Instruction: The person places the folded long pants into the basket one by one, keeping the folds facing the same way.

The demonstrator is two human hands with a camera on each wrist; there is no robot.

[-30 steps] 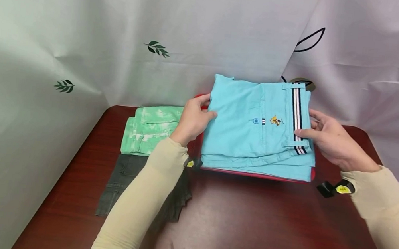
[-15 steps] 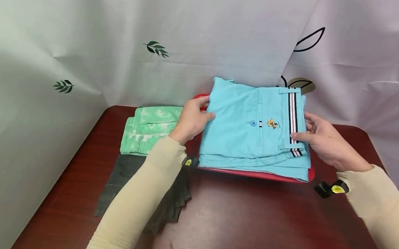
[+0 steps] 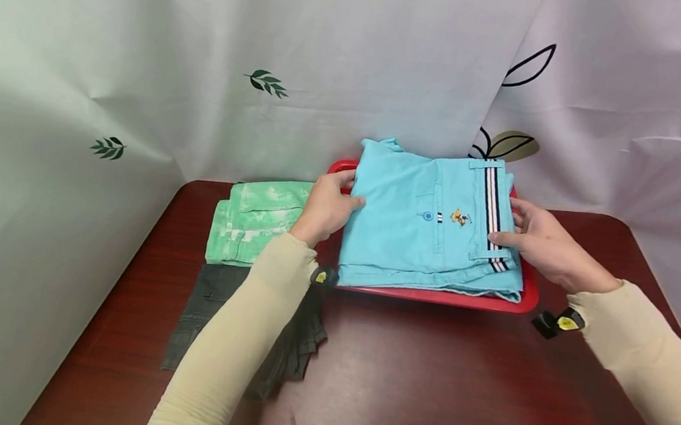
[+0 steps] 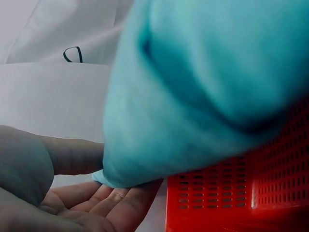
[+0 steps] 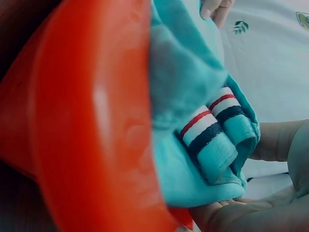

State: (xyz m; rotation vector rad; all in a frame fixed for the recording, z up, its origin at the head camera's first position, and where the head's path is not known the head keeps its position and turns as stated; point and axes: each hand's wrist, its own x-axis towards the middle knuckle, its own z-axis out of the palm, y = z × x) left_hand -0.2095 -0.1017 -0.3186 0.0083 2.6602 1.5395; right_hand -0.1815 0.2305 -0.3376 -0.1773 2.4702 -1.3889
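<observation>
blue pants [image 3: 397,228], folded into a thick pad, lay right of centre in the head view, between the two hands and over the red basket [image 3: 527,297]. at the left of that view, green pants [image 3: 268,209] sat on the table [image 3: 424,371], with dark pants [image 3: 205,299] just below them in the frame. next came the left hand [image 3: 325,207], partly closed, thumb at the pad's left edge and fingers reaching under it. at the far side of the pad, the right hand [image 3: 549,246] pinched the striped waistband [image 3: 492,203], thumb on top and fingers below.

both grips seemed to be near the edges, so the loose layers between could sag or slide apart if one hand let go first. the lower fold was uneven and close to the basket's front rim; it might catch there if the pad came down tilted. the raised corner at the pad's upper left could end up hanging over the back, and fingers drawn out carelessly could drag the fold open.

the left sleeve [image 3: 242,340] hid part of the dark pants. cloth covered most of the basket's inside, so its contents and the pad's depth in it could not be told. the left wrist view blurred the nearest cloth.
</observation>
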